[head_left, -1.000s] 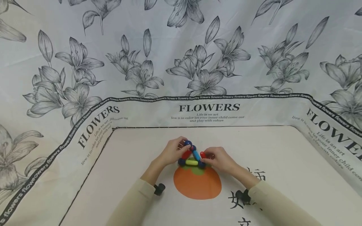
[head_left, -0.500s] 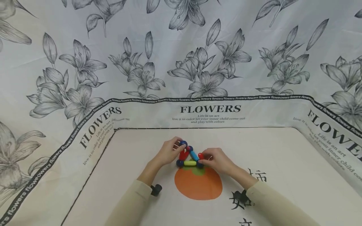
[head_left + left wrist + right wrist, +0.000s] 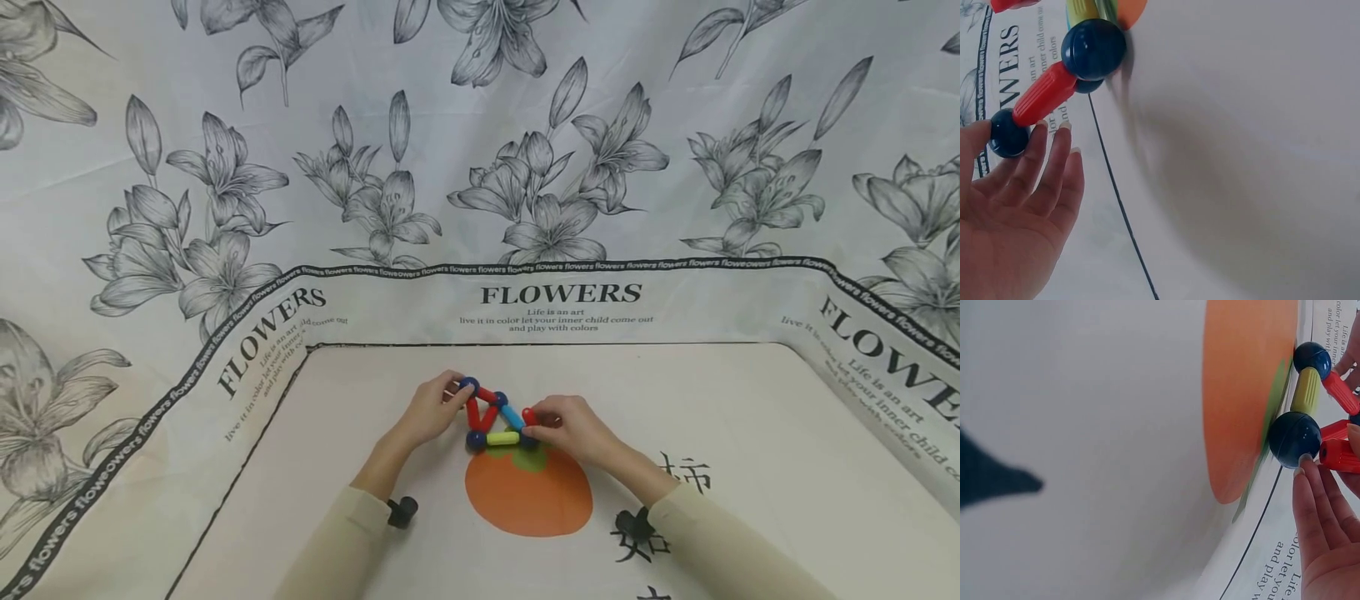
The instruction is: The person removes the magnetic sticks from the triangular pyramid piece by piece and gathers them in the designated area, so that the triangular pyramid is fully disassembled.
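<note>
A magnetic ball-and-stick frame lies over the printed fruit, with dark blue balls, red sticks, a yellow-green stick and a light blue stick. My left hand pinches a dark blue ball at the frame's upper left corner, between thumb and fingers. A red stick runs from that ball to another blue ball. On the right side, my right hand grips a loose-ended red stick, its end right at the lower right blue ball. My right fingertips touch that ball's underside.
The pale tablecloth carries a printed orange fruit and black characters. Behind it rises a flower-printed cloth. Black wrist cameras sit at both sleeves.
My left hand has moved left with its ball, and the upper part of the frame has swung left and opened out. The right hand has shifted slightly left, still gripping the red stick.
</note>
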Demonstrator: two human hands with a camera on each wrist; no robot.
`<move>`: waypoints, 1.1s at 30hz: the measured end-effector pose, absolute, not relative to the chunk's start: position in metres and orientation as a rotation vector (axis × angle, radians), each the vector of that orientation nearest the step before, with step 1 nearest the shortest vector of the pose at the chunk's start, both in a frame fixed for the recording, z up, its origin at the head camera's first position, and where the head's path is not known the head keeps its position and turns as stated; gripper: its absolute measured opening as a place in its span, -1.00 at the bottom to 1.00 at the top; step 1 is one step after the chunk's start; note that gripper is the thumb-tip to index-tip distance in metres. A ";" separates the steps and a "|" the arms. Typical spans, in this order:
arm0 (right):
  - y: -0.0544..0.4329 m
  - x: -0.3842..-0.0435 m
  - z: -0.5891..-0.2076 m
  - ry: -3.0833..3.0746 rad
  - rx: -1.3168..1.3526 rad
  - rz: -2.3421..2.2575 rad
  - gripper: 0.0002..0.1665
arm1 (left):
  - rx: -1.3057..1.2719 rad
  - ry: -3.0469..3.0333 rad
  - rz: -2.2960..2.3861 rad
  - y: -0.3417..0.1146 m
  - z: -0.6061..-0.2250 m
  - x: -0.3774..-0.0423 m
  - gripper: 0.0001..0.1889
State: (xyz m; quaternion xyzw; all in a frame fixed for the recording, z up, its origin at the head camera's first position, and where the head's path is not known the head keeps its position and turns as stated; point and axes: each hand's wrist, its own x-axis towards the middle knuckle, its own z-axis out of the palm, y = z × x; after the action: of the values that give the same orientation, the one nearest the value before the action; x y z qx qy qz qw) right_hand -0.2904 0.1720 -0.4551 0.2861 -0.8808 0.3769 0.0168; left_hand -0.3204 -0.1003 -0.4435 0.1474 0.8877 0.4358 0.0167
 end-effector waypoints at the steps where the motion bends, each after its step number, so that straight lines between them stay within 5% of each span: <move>1: 0.172 -0.290 -0.455 -2.736 0.889 1.173 -0.83 | 0.447 2.756 1.359 -0.102 -0.444 -0.320 -0.64; 33: 0.173 -0.290 -0.455 -2.779 0.785 1.239 -0.88 | 0.347 2.740 1.288 -0.134 -0.458 -0.307 -0.61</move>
State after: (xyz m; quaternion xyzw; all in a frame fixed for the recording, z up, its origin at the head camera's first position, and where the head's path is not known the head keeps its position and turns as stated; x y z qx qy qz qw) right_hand -0.2901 0.1728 -0.4547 0.2500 -0.8843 0.3943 -0.0001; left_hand -0.3069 -0.1337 -0.4576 0.1138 0.8981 0.4222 0.0469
